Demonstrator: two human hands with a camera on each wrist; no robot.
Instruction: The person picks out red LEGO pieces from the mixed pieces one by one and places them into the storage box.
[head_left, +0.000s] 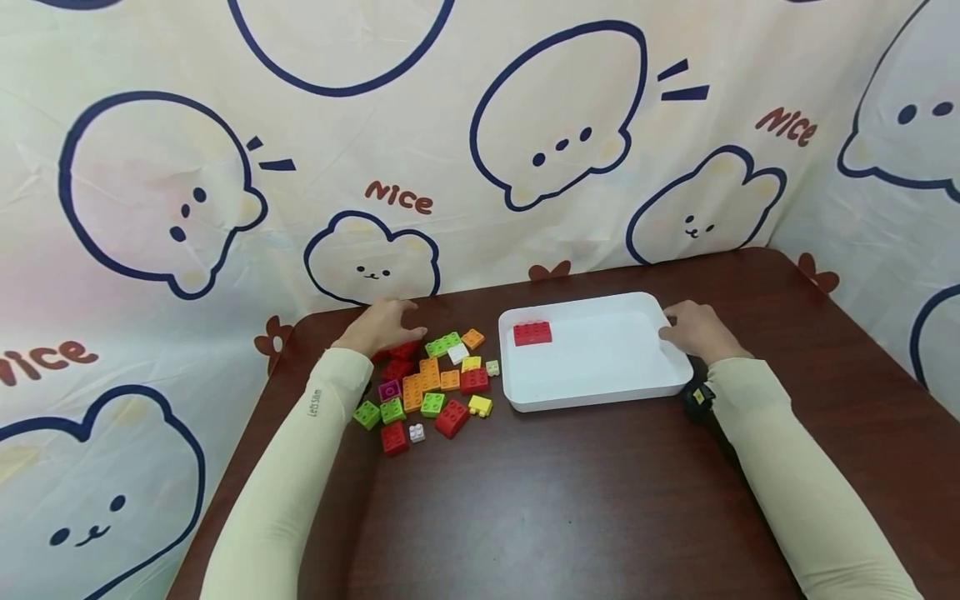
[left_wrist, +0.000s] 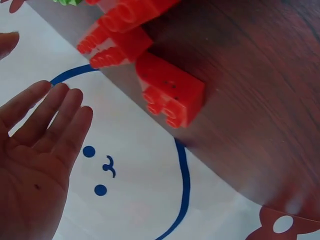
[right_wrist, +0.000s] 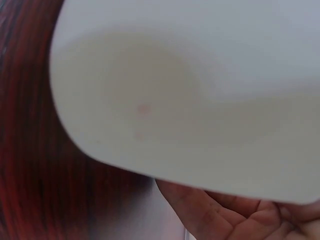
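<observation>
My left hand (head_left: 381, 325) is over the red building bricks (head_left: 402, 350) at the far left of the brick pile. In the left wrist view its fingers (left_wrist: 60, 107) are extended and hold nothing, beside a red brick (left_wrist: 172, 90) with a sloped side. At the right end of a white tray (head_left: 600, 358), my right hand (head_left: 701, 331) grips the rim. The right wrist view shows part of that hand (right_wrist: 240, 215) below the tray's edge (right_wrist: 175, 172); the fingertips are hidden. One red brick (head_left: 532, 333) lies inside the tray, at its left end.
Left of the tray lie several loose bricks: orange (head_left: 413, 392), green (head_left: 432, 405), yellow (head_left: 480, 406), purple (head_left: 389, 390), white (head_left: 417, 432) and more red (head_left: 452, 418). The dark wooden table (head_left: 555, 500) meets a printed cloth (head_left: 465, 250) at its back edge.
</observation>
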